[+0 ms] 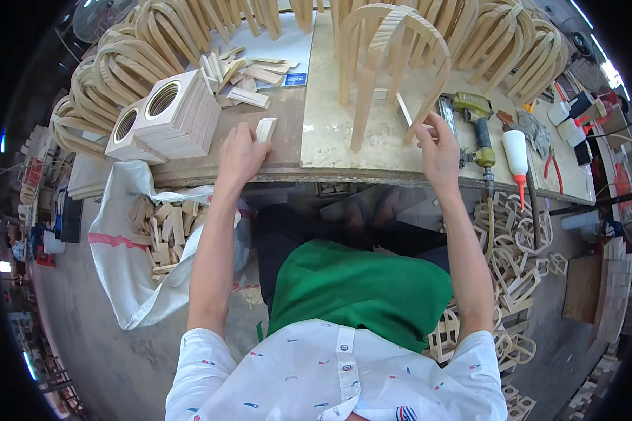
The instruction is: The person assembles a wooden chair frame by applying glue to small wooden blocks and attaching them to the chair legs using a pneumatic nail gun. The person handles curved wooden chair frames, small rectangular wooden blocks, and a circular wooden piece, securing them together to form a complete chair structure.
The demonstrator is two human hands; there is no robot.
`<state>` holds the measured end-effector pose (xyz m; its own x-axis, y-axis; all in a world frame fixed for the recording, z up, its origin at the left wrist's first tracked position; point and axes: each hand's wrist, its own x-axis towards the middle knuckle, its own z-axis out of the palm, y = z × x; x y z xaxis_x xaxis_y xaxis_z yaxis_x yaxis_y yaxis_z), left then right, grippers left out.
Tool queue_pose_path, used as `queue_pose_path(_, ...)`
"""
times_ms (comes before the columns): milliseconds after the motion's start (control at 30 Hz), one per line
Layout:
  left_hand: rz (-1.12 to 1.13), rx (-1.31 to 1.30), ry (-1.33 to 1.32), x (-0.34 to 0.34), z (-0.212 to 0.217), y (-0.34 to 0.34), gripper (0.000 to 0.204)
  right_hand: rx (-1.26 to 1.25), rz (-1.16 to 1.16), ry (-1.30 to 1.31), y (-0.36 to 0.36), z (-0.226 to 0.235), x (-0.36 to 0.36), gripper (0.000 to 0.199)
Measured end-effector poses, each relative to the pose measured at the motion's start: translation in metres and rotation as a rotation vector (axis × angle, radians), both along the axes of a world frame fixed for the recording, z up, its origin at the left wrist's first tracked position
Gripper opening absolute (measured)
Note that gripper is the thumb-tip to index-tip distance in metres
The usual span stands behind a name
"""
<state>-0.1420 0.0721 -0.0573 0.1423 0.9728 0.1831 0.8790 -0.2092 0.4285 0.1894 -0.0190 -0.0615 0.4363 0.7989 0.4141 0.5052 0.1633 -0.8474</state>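
Observation:
My left hand (242, 156) rests on the bench's near edge, fingers curled, with thumb and fingertips against a short pale wood block (265, 130). At the right, my right hand (439, 151) has its fingers closed at the near right leg of an arched wooden frame (379, 52). This frame stands upright on its legs, the curved top uppermost. A thin wood strip (404, 111) sits low between its legs, close to my right fingertips. My fingers partly hide the foot of that leg.
Several bent frames (112, 81) line the bench's back. Left are a wooden block with round holes (179, 116) and loose wood pieces (260, 74). Right are a green nail gun (479, 123), a glue bottle (515, 158) and pliers (555, 168). A white sack (112, 259) holds offcuts below.

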Motion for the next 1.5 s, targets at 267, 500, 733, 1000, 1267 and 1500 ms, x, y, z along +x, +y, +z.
queue_pose_path(267,-0.13,0.029,-0.107,0.017,0.039,-0.039,0.027,0.093,0.133,-0.257,-0.072,0.004,-0.046,0.026)
queue_pose_path(500,-0.48,-0.535,-0.447,0.079,0.036,-0.081,0.022,0.11,0.351,-0.479,-0.074,0.018,-0.089,0.029)
queue_pose_path(733,-0.494,-0.778,-0.628,0.096,0.022,-0.069,0.021,0.075,0.38,-0.643,-0.063,0.01,-0.061,0.021)
queue_pose_path(1000,-0.521,-0.528,-0.617,0.098,0.023,-0.033,0.036,0.005,0.292,-0.603,-0.044,0.023,-0.025,0.013)
queue_pose_path(1267,-0.674,-0.577,-0.601,0.108,-0.004,0.006,0.029,-0.052,0.274,-0.678,-0.008,0.007,-0.01,0.012)
queue_pose_path(1500,-0.539,-0.325,-0.606,0.13,-0.022,-0.025,0.024,-0.14,0.239,-0.733,-0.003,0.007,-0.003,0.009)
